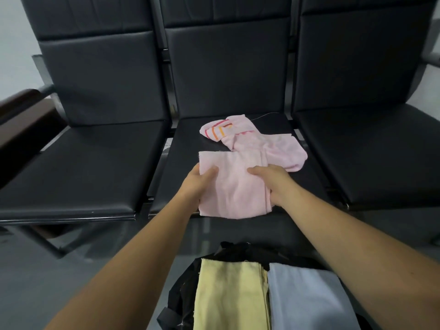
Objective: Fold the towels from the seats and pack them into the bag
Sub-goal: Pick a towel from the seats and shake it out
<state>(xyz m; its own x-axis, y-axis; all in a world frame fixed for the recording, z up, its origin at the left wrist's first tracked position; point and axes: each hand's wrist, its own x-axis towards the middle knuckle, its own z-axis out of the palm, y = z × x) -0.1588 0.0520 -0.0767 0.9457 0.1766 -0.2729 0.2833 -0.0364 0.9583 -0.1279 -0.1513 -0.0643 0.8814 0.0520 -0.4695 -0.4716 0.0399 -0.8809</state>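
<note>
A folded pink towel [234, 186] rests at the front edge of the middle seat [185, 153]. My left hand [198, 183] grips its left side and my right hand [276, 184] grips its right side, thumbs on top. Behind it a second pink towel [259, 141] with orange and red stripes lies crumpled on the same seat. Below, near me, a black bag [183, 289] stands open on the floor with a folded yellow towel [228, 294] and a folded pale blue towel [307, 298] side by side in it.
Three black padded seats stand in a row; the left seat [78, 167] and right seat [381, 148] hold nothing. A dark wooden armrest [21, 125] sticks out at the far left. A metal frame bar [69, 220] runs under the seats above a grey floor.
</note>
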